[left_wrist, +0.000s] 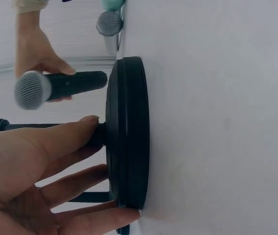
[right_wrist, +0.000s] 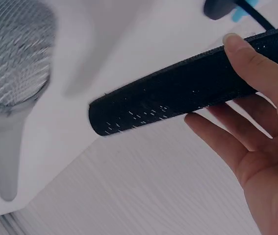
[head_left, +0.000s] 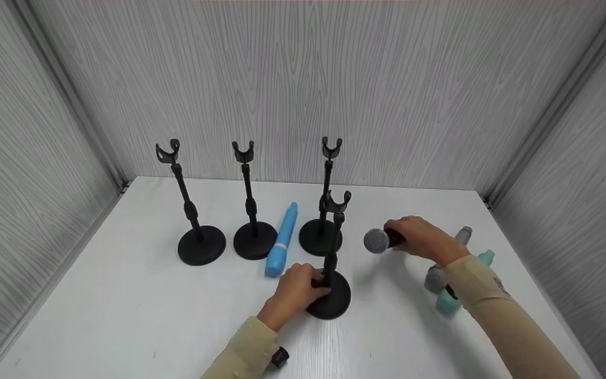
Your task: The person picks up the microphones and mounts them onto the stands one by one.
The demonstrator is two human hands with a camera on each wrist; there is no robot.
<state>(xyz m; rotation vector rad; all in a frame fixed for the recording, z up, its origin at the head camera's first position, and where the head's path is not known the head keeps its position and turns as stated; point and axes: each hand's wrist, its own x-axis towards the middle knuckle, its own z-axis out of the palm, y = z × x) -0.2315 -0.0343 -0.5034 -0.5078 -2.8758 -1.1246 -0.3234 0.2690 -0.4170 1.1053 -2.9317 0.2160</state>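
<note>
My left hand (head_left: 293, 292) grips a black microphone stand (head_left: 337, 301) low on its pole, just above the round base. In the left wrist view the thumb lies along the pole and a fingertip touches the rim of the base (left_wrist: 129, 132), which stands on the table. To the right, my right hand (head_left: 423, 239) holds a black microphone (head_left: 375, 241) by its handle, above the table. Its grey mesh head points left, toward the stand's U-shaped clip (head_left: 339, 204). The right wrist view shows the black handle (right_wrist: 178, 83) between thumb and fingers.
Three more black stands (head_left: 201, 245) (head_left: 254, 240) (head_left: 320, 238) stand at the back. A blue microphone (head_left: 283, 239) lies between two of them. Under my right forearm lie a grey microphone (head_left: 434, 279) and a teal one (head_left: 447, 303). A black end (head_left: 280, 357) shows beside my left sleeve. Walls enclose the table.
</note>
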